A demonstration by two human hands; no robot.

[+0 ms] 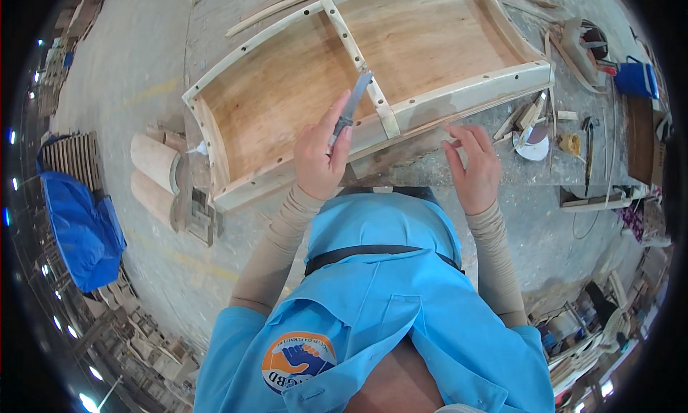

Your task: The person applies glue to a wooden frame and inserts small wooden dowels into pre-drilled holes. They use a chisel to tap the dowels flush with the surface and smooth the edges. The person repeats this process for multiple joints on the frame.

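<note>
My left hand (320, 155) is closed around a knife (357, 98) with a straight grey blade and a dark handle. Its blade points up and away, over the middle crossbar (356, 53) of a curved wooden frame panel (279, 83). The panel has a pale rim dotted with dark holes and a brown plywood inside. Beside the panel's near edge is my right hand (474, 166), with thumb and forefinger apart and the other fingers bent. Nothing shows between those fingers. Whether a fingertip touches the edge, I cannot tell.
The panel lies on a worktable (423, 166). To its right are wood offcuts (529, 116), a white disc (532, 149), a yellow roll (570, 143), a dark hammer-like tool (590, 144) and a blue container (636, 78). Curved wood pieces (154, 164) stand left, near a blue tarp (82, 227).
</note>
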